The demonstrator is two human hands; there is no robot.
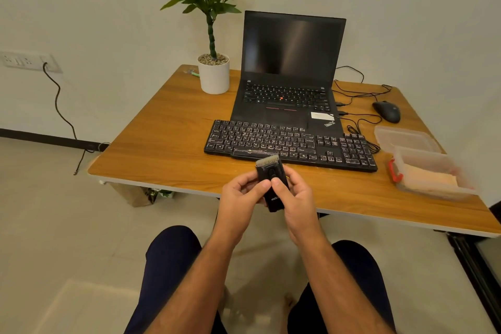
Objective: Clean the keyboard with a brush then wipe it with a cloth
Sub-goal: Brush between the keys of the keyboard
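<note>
Brush (271, 184) is clamped in both grips, left hand (238, 198) & right hand (294, 198), at 6 o'clock of keyboard (290, 145) on worktop (162, 144). Risk: w/ hard strokes, keycaps could be popped; cloth (431, 177) in tub at 3 o'clock could be knocked.

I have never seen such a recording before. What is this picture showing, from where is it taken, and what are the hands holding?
There is no machine here. A person wears a camera on the head, so the single picture looks down at their own arms and knees. Both the left hand and the right hand hold a small black brush, bristles pointing away, just in front of a black keyboard. On the wooden table also stand an open laptop with a dark screen, a potted plant, a mouse, and a clear plastic box beside its lid. What lies in the box is blurred.
</note>
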